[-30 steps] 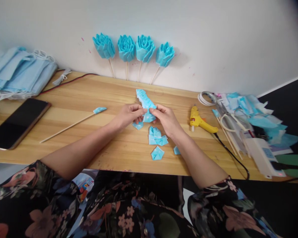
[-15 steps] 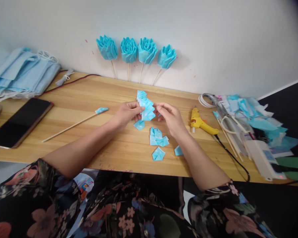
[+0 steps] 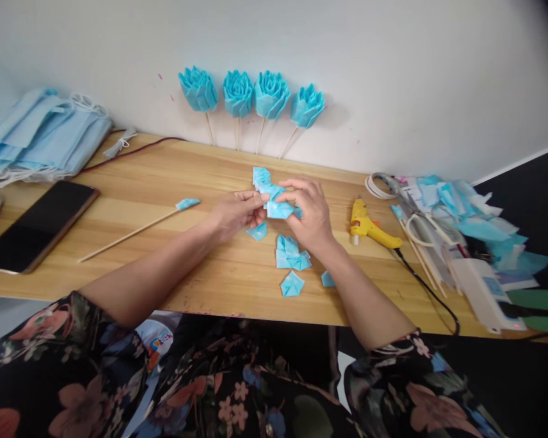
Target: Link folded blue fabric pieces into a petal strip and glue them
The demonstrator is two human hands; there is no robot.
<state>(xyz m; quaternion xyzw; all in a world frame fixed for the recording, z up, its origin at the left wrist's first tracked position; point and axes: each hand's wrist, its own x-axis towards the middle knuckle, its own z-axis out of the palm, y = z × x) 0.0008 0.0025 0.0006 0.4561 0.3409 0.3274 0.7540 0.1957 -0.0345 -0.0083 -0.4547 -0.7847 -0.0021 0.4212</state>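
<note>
Folded blue fabric petals (image 3: 279, 209) are pinched between the thumb and fingers of my left hand (image 3: 240, 213). From the other side, the bent fingers of my right hand (image 3: 309, 212) grip the same petals. Just beyond lies a row of overlapping folded petals (image 3: 261, 176). Below my hands a small cluster of petals (image 3: 288, 252) rests on the table, with a single petal (image 3: 292, 284) nearer the edge. Another petal (image 3: 328, 279) is partly covered by my right forearm. To the left lies a wooden stick (image 3: 128, 235) with a blue folded tip (image 3: 187, 204).
Several blue fabric flowers (image 3: 238, 92) on sticks lean on the wall. A yellow glue gun (image 3: 369, 226), tape roll (image 3: 382, 185), scissors (image 3: 427, 228), fabric scraps (image 3: 466, 207) and a white power strip (image 3: 484, 293) lie right. Face masks (image 3: 45, 134) and a phone (image 3: 39, 225) lie left.
My right hand has moved left and closed its fingers over the petals held by my left hand. The held petals have shifted slightly right.
</note>
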